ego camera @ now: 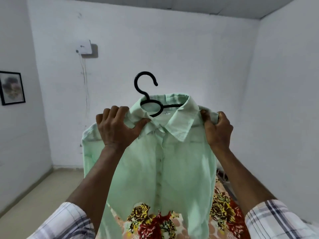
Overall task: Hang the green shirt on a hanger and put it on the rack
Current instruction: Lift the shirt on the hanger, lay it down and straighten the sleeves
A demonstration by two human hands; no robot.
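Soft, even, fairly dim light with a cool bluish cast fills the room; its source lies outside the frame. The white plastered walls (189,49) read grey-blue and darken toward the upper right corner. A white wall-mounted box (84,47) throws a soft grey shadow to its right. The thin pale-green cotton shirt (164,161) shows gentle shading in its folds and no glare. The backs of the left hand (117,130) and right hand (218,131) are dark and low in detail. Wide-angle distortion bows the wall corners and stretches the forearms. The white checked sleeves (69,221) in the bottom corners and the black-framed picture (12,87) at the left edge are blurred.
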